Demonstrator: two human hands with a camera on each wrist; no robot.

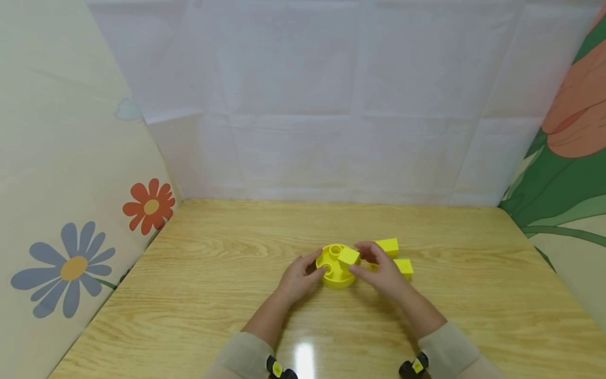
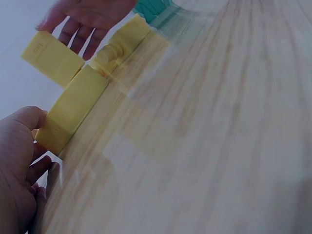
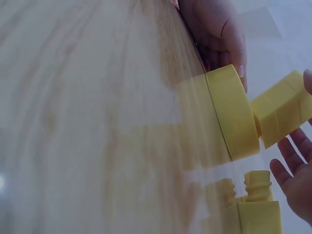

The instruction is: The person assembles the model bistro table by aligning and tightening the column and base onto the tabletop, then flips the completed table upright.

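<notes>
A yellow round base (image 1: pixel 337 283) with raised ring sockets lies on the table, its sockets facing up. My left hand (image 1: pixel 298 277) holds its left side, thumb and fingers at the rim. My right hand (image 1: pixel 382 269) pinches a square yellow peg leg (image 1: pixel 349 256) and holds it tilted over the base's right side. In the right wrist view, the lower end of this leg (image 3: pixel 282 108) meets the top of the base (image 3: pixel 233 114); that end is hidden. Behind the right hand lie two more yellow legs, one farther back (image 1: pixel 388 246) and one nearer (image 1: pixel 404 267).
The wood-grain table (image 1: pixel 213 252) carries the pieces. A white cloth (image 1: pixel 293 105) hangs along its back edge. Flower-printed panels stand at the left (image 1: pixel 71 158) and the right (image 1: pixel 568 210). A nearby leg shows a ridged, screw-like end (image 3: pixel 257 185).
</notes>
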